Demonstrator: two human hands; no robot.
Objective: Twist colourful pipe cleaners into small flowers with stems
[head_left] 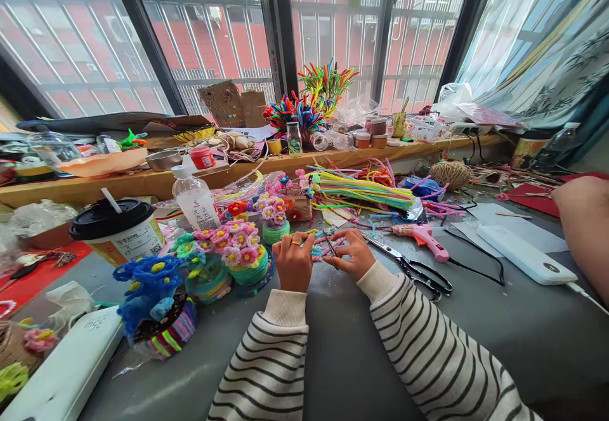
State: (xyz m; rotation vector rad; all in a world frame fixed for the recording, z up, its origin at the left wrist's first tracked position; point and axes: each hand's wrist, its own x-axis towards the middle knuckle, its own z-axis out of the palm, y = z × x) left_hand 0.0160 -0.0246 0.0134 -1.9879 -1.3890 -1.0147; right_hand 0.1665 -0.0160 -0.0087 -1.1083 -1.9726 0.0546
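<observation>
My left hand [292, 261], a ring on one finger, is closed in a pinch. Short light-blue fuzzy pieces [316, 253] show by its fingertips, and I cannot make out exactly what it grips. Just to the right, my right hand [353, 255] is closed on a slim dark metal tool [329, 242] that points up between the hands; its kind is unclear. Beside the left hand stand small pots of pipe-cleaner flowers, one with pink blooms [240, 246]. Large black-handled scissors [412, 265] lie right of the right hand.
A pink glue gun [425, 240] and white power bank [526, 255] lie to the right. Pipe cleaners [364, 189] are bundled behind the hands. At left are a lidded cup [118, 231], a bottle [195, 199] and a blue-flowered pot [164, 329]. Another person's arm [585, 224] reaches in at right.
</observation>
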